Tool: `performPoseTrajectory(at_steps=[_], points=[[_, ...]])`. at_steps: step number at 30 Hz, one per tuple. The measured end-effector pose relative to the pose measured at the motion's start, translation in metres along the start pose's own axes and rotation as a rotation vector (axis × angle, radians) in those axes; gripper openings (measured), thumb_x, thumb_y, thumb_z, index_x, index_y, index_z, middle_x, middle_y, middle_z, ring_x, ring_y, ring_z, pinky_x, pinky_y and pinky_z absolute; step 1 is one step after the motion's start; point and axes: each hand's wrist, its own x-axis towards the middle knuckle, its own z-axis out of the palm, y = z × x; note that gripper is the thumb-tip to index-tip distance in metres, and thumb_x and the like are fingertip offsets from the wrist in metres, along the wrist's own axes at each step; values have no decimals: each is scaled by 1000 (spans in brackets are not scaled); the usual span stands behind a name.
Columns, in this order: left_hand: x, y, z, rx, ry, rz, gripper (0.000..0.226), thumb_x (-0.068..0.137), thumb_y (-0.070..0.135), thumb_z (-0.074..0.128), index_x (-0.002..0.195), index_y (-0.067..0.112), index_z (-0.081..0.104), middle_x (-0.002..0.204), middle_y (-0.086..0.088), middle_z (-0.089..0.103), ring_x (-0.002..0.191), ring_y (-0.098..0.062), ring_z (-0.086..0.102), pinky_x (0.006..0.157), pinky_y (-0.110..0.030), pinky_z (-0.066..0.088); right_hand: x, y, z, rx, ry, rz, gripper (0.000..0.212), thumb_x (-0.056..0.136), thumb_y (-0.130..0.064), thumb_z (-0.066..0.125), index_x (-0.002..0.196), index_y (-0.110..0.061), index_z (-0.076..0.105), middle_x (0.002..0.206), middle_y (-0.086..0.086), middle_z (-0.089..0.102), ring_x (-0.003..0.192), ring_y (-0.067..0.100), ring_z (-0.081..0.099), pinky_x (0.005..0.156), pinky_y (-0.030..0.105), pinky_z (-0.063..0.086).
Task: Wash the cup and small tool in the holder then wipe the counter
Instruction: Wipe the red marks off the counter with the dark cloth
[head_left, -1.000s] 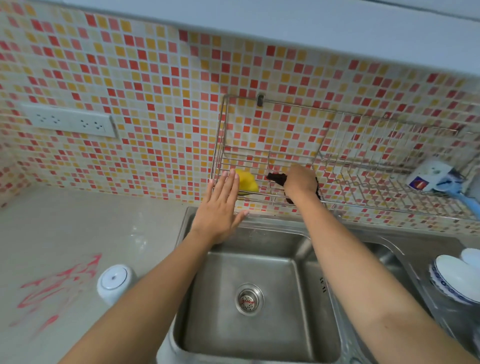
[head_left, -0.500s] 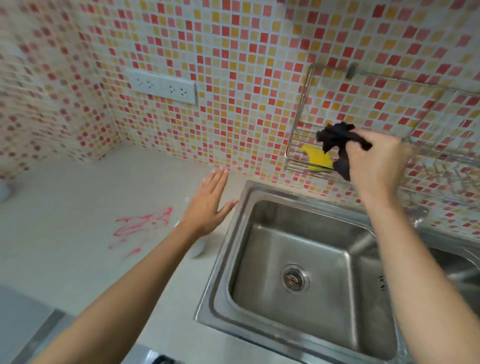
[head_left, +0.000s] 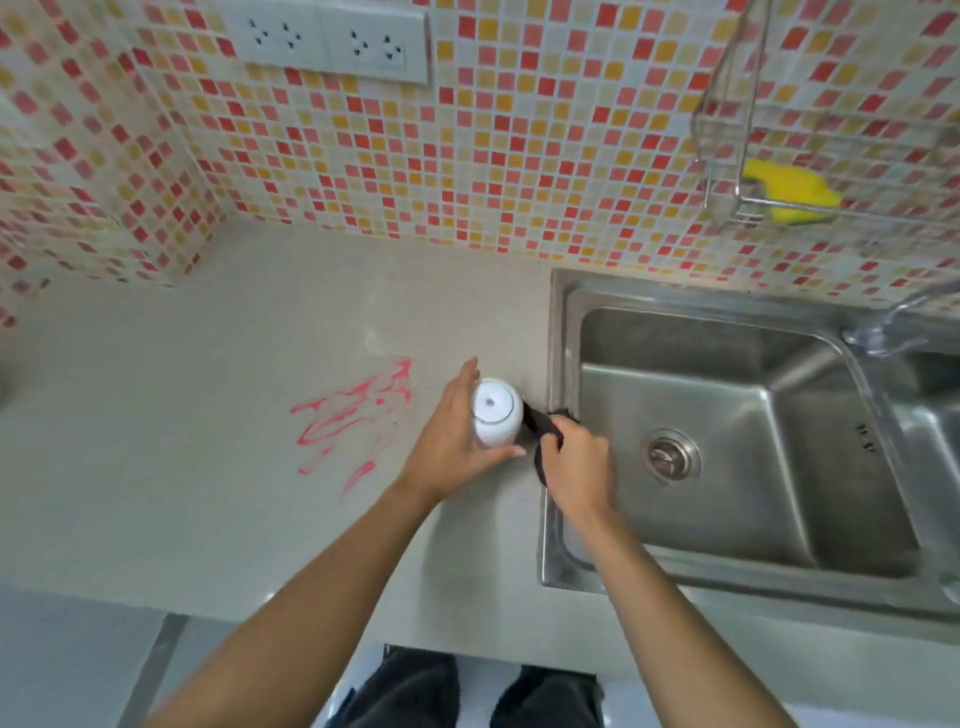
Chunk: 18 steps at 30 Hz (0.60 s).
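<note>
While wrapping the left hand (head_left: 452, 446) round the white cup (head_left: 493, 415), thumb on the near side and fingers round the far side, also clutching a dark cloth (head_left: 539, 431) in the right hand (head_left: 574, 467), balled up tight just right of the cup and pretty much touching it. Got the cup upside down on the counter (head_left: 208, 493), base up, long axis straight up, right beside the left rim of the sink (head_left: 558, 338). Worth noting the red smear (head_left: 353, 415): out to the left of the cup, away from the cloth hand, with the cup parked bang in between. Nearer the left hand, but no cloth in that one. Guessing: lift the cup clear, probably over to the sink for washing, then sweep the cloth leftwards. Can't spot the small tool anywhere, only a yellow sponge (head_left: 789, 195) in the wire rack (head_left: 727, 130) up on the wall
</note>
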Motion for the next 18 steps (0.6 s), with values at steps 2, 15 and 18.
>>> performPoseTrajectory(at_steps=[2,15,18], points=[[-2,-17,5,-67,9,16,119,61,44,89,147,43,5,153,-5,32,142,-14,31,110,-16,24,-10,6,26,-90,-77,-62,33,87,-27,47,106,-13,69,109,13,69,101,37,59,87,40,46],[12,-44,-2,-258,55,-21,89,64,32,89,137,28,39,130,18,52,120,7,49,97,-12,40,-11,34,69,-369,-129,-307,62,97,-47,20,152,-20,17,160,4,18,148,20,-2,120,44,1],[12,-48,-40,-307,185,-15,91,66,26,88,140,23,36,135,8,52,126,-5,49,104,-30,44,-39,21,76,-447,-182,-396,65,97,-58,20,153,-29,9,161,0,8,148,23,1,119,48,6]])
